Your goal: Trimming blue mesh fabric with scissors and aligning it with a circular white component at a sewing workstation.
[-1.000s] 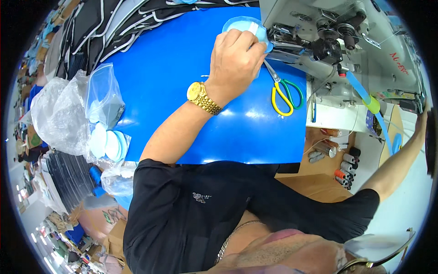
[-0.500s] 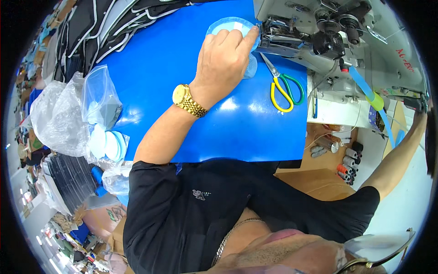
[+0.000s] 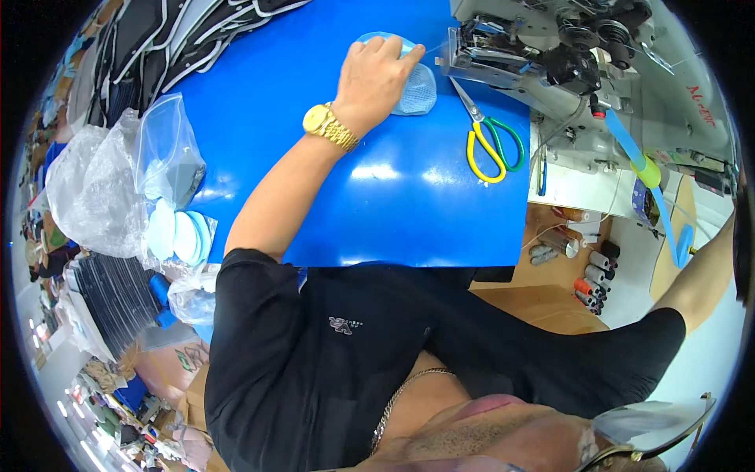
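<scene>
My left hand, with a gold watch on the wrist, is closed over a round light-blue fabric piece. A paler mesh part of it shows below my fingers, on the blue tabletop. My index finger points toward the sewing machine's presser area, and a gap now separates the piece from it. Scissors with one yellow and one green handle lie just right of the mesh, blades partly spread. My right forearm reaches up at the far right; its hand is hidden behind the machine's edge.
Light-blue round pieces lie by clear plastic bags at the left. Black fabric parts with pale edging are heaped at the far left. A light-blue strip hangs from the machine. Thread spools stand below, right.
My left hand has drawn the light-blue piece left, away from the machine. More of the mesh shows. My right hand has passed out of sight at the right edge.
</scene>
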A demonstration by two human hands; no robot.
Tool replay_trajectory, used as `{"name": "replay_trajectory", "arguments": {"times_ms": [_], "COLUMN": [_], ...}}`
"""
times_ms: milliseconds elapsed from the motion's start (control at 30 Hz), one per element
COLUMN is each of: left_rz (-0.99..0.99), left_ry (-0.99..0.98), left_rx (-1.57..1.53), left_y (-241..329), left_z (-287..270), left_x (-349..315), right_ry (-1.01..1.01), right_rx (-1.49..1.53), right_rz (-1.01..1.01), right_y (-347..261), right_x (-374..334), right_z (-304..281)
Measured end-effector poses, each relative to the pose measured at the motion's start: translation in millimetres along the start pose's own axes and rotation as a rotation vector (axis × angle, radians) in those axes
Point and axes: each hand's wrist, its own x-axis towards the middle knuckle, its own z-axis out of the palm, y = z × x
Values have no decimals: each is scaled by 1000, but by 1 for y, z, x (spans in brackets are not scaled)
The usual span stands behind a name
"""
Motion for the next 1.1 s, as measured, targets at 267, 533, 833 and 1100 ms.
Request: {"name": "replay_trajectory", "arguments": {"times_ms": [267, 533, 833, 1100], "left_rz": [20, -120, -830, -810], "left_ry": [-137, 75, 465, 505], "left_rx": [-63, -444, -1103, -1074], "left_y": [20, 25, 39, 51], "left_z": [-14, -93, -122, -143], "left_x": [-7, -86, -143, -168], "right_ry": [294, 366, -777, -711], "right_rx": [727, 650, 641, 464], "right_rz": [-400, -588, -309, -327], "right_y": [-8, 27, -63, -51], "right_x": [-86, -309, -566, -582], "right_z": [138, 276, 551, 555]}}
